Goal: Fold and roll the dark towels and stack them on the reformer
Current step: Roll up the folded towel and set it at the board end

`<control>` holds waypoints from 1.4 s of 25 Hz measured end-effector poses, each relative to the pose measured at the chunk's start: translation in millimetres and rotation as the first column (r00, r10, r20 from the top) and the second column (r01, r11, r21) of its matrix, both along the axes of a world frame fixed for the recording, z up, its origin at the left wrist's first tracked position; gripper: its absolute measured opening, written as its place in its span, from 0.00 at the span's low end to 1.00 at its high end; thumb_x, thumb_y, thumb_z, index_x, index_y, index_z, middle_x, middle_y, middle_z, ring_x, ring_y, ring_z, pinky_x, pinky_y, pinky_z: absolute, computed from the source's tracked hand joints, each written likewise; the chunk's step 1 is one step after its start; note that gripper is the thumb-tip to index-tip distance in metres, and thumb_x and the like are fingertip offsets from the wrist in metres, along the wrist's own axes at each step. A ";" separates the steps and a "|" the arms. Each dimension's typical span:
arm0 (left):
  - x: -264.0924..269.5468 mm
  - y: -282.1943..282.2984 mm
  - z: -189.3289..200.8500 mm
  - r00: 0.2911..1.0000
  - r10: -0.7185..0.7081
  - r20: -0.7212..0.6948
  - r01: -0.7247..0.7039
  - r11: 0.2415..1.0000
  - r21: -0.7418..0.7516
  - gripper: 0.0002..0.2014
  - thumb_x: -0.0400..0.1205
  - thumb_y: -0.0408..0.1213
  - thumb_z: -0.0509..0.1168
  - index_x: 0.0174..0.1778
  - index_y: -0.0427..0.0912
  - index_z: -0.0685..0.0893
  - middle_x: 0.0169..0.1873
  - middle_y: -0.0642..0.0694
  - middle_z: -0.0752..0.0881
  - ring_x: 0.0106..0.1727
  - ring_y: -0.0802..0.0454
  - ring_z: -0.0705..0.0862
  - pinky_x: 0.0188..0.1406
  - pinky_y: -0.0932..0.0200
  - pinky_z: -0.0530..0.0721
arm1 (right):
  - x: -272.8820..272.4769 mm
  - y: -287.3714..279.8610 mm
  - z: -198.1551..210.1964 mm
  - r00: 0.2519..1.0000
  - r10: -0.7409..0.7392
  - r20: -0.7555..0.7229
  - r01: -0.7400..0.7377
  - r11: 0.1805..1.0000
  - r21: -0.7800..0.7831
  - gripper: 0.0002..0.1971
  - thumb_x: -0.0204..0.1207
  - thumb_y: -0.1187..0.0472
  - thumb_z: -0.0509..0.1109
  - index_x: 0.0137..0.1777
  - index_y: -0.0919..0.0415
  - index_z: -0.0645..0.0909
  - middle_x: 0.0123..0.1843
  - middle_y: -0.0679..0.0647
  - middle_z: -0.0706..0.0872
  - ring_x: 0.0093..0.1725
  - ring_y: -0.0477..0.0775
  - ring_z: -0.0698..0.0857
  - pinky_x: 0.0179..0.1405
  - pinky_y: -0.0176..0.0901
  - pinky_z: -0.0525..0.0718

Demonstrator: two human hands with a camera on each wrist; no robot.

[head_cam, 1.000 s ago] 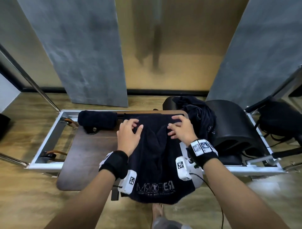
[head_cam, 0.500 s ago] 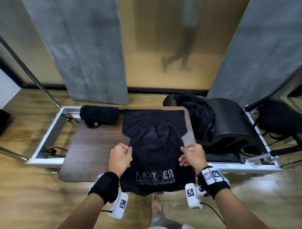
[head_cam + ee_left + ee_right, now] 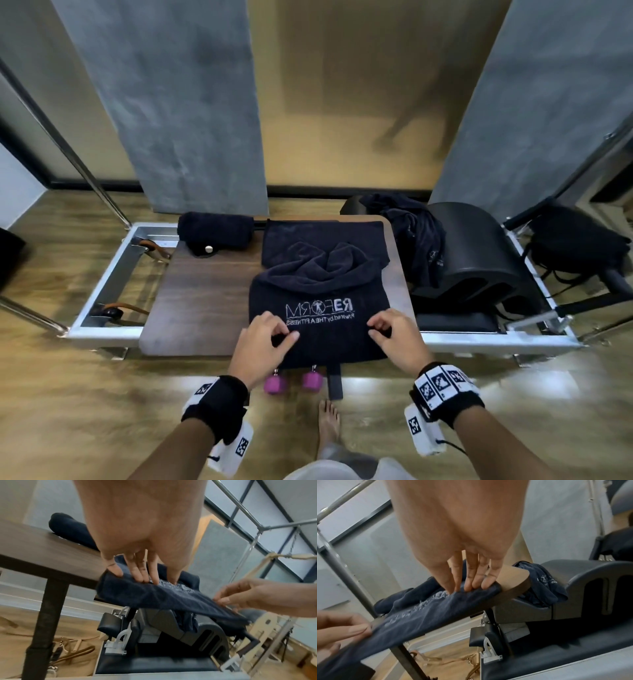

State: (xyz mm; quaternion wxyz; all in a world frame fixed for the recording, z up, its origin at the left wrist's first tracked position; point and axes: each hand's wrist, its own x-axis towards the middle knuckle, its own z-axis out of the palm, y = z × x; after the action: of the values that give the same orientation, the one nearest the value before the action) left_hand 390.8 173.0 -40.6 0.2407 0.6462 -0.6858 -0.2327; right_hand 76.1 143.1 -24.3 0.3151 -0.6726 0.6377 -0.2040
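Observation:
A dark towel point(image 3: 318, 284) with a white logo lies on the wooden board point(image 3: 202, 291) of the reformer point(image 3: 102, 284), its far part bunched into folds. My left hand point(image 3: 284, 334) pinches the towel's near left edge, fingers on top and thumb at the corner point(image 3: 115, 570). My right hand point(image 3: 376, 330) pinches the near right edge at the board's rim point(image 3: 467, 585). The near edge hangs slightly over the board. A rolled dark towel point(image 3: 214, 230) lies at the back left. A heap of unfolded dark towels point(image 3: 414, 236) drapes over the black arc barrel point(image 3: 479, 260).
Two purple dumbbells point(image 3: 274, 383) sit on the floor under the board's near edge, beside my bare foot point(image 3: 329, 421). A black bag point(image 3: 575, 240) rests at the far right. Leather straps point(image 3: 120, 308) lie inside the metal frame at the left. Slanted metal poles point(image 3: 68, 144) rise on both sides.
Both hands drew back from the towel's far end, along its sides, to its near edge. The logo end now lies farther up on the board.

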 end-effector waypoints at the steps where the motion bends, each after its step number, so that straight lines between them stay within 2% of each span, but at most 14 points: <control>1: 2.7 8.8 -0.9 0.993 -0.055 0.105 0.051 0.998 0.042 0.18 0.79 0.68 0.71 0.50 0.60 0.79 0.52 0.65 0.77 0.57 0.66 0.75 0.57 0.50 0.76 | 0.0 8.3 -2.1 0.997 0.052 -0.054 -0.054 0.998 -0.024 0.12 0.77 0.57 0.81 0.58 0.49 0.87 0.55 0.44 0.84 0.57 0.45 0.81 0.63 0.44 0.82; 3: 9.6 20.1 -1.6 0.957 -0.154 0.247 0.129 0.985 0.111 0.30 0.71 0.74 0.72 0.61 0.63 0.74 0.63 0.68 0.70 0.65 0.68 0.69 0.63 0.53 0.72 | -3.4 21.1 -5.6 0.981 0.154 -0.114 -0.158 0.987 -0.022 0.22 0.74 0.49 0.84 0.66 0.44 0.81 0.64 0.39 0.76 0.65 0.40 0.73 0.67 0.39 0.75; 4: 13.6 24.5 -1.4 0.949 -0.172 0.264 0.143 0.982 0.126 0.32 0.69 0.71 0.76 0.63 0.63 0.72 0.67 0.68 0.68 0.68 0.67 0.68 0.65 0.54 0.71 | -5.0 26.6 -6.1 0.968 0.198 -0.153 -0.202 0.979 -0.011 0.25 0.73 0.48 0.84 0.67 0.43 0.79 0.66 0.38 0.73 0.67 0.39 0.71 0.67 0.38 0.74; 7: 24.4 29.1 0.3 0.964 -0.160 0.211 0.150 0.987 0.062 0.22 0.75 0.43 0.82 0.54 0.61 0.75 0.71 0.64 0.73 0.75 0.59 0.75 0.64 0.53 0.71 | -10.4 37.5 -8.9 0.943 0.217 -0.251 -0.242 0.968 -0.070 0.20 0.75 0.60 0.82 0.63 0.48 0.81 0.68 0.40 0.73 0.69 0.42 0.73 0.72 0.43 0.77; 9: 31.5 29.9 0.5 0.979 -0.139 0.151 0.139 0.990 0.011 0.18 0.78 0.31 0.79 0.46 0.60 0.81 0.67 0.64 0.80 0.73 0.57 0.80 0.63 0.50 0.74 | -15.7 40.9 -10.7 0.970 0.160 -0.185 -0.193 0.966 -0.174 0.12 0.77 0.68 0.80 0.55 0.53 0.86 0.64 0.42 0.80 0.65 0.44 0.79 0.70 0.49 0.82; 11: 40.8 29.6 -1.2 0.996 -0.085 -0.002 0.085 0.996 -0.041 0.18 0.79 0.25 0.76 0.43 0.59 0.87 0.59 0.65 0.87 0.66 0.60 0.84 0.63 0.45 0.80 | -20.3 41.3 -10.7 0.989 0.120 -0.083 -0.136 0.965 -0.225 0.12 0.79 0.68 0.79 0.51 0.49 0.86 0.55 0.39 0.86 0.57 0.42 0.83 0.62 0.51 0.86; 12: 45.2 27.3 -1.4 0.993 -0.052 -0.104 0.047 0.997 -0.054 0.19 0.80 0.23 0.75 0.44 0.58 0.89 0.55 0.64 0.90 0.61 0.62 0.87 0.63 0.46 0.83 | -22.0 40.1 -8.2 0.995 0.092 -0.034 -0.097 0.972 -0.214 0.13 0.80 0.66 0.78 0.50 0.44 0.84 0.51 0.38 0.87 0.53 0.40 0.85 0.57 0.51 0.87; 14: 48.7 17.7 4.3 0.956 0.007 -0.295 -0.022 0.999 -0.046 0.18 0.84 0.25 0.74 0.49 0.58 0.90 0.52 0.60 0.92 0.58 0.59 0.89 0.60 0.55 0.86 | -26.0 32.5 1.5 0.997 0.034 0.068 -0.021 0.983 -0.181 0.15 0.82 0.65 0.77 0.50 0.40 0.82 0.46 0.39 0.89 0.49 0.41 0.87 0.52 0.49 0.89; 17: 45.5 -11.3 24.1 0.882 0.117 -0.457 -0.158 0.986 -0.053 0.16 0.85 0.29 0.74 0.54 0.60 0.91 0.54 0.59 0.93 0.59 0.61 0.89 0.56 0.72 0.83 | -32.8 9.0 24.3 0.988 0.013 0.152 0.027 0.965 -0.259 0.16 0.82 0.70 0.74 0.51 0.43 0.85 0.48 0.38 0.90 0.52 0.41 0.89 0.54 0.40 0.87; 19: 41.5 -36.8 40.6 0.819 0.171 -0.547 -0.242 0.968 -0.060 0.14 0.84 0.31 0.76 0.52 0.59 0.93 0.51 0.57 0.94 0.55 0.61 0.91 0.51 0.72 0.85 | -37.9 -12.3 46.1 0.985 -0.004 0.173 0.059 0.947 -0.316 0.14 0.81 0.70 0.76 0.52 0.47 0.88 0.49 0.36 0.91 0.53 0.39 0.89 0.54 0.30 0.84; 21: 37.6 -66.8 56.2 0.776 0.188 -0.602 -0.291 0.954 -0.077 0.09 0.84 0.32 0.77 0.50 0.53 0.95 0.48 0.53 0.95 0.53 0.58 0.93 0.51 0.68 0.87 | -43.7 -42.4 66.5 0.979 -0.047 0.197 0.117 0.926 -0.360 0.09 0.79 0.68 0.79 0.50 0.51 0.91 0.46 0.37 0.92 0.50 0.39 0.90 0.52 0.27 0.83; 26: 23.1 -149.6 80.9 0.851 0.267 -0.453 -0.373 0.913 -0.162 0.03 0.84 0.35 0.77 0.50 0.47 0.95 0.43 0.58 0.93 0.49 0.63 0.89 0.58 0.61 0.84 | -50.3 -140.9 88.4 0.979 -0.108 0.175 0.177 0.877 -0.447 0.05 0.76 0.64 0.82 0.45 0.53 0.91 0.42 0.36 0.91 0.47 0.35 0.89 0.49 0.28 0.83; 31: 13.7 -223.8 74.4 0.924 0.375 -0.069 -0.381 0.913 -0.147 0.08 0.87 0.41 0.73 0.58 0.43 0.93 0.54 0.49 0.91 0.62 0.44 0.83 0.68 0.41 0.77 | -47.1 -237.2 58.8 0.984 -0.135 0.116 0.164 0.943 -0.289 0.07 0.79 0.68 0.79 0.48 0.55 0.93 0.42 0.45 0.93 0.47 0.45 0.91 0.56 0.49 0.88; 35: 9.8 -268.7 60.4 0.914 0.345 0.212 -0.338 0.939 -0.070 0.10 0.88 0.43 0.70 0.60 0.44 0.92 0.60 0.48 0.88 0.69 0.43 0.80 0.68 0.43 0.75 | -40.5 -286.3 27.8 0.989 -0.149 0.008 0.148 0.971 -0.188 0.03 0.78 0.64 0.81 0.49 0.55 0.93 0.44 0.46 0.90 0.47 0.50 0.88 0.57 0.51 0.87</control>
State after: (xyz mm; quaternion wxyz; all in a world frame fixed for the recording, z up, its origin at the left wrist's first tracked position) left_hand 400.6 -95.7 19.8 0.2099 0.7738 -0.5888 -0.1028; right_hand 35.5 -143.3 3.5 0.2320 -0.6505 0.6650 -0.2842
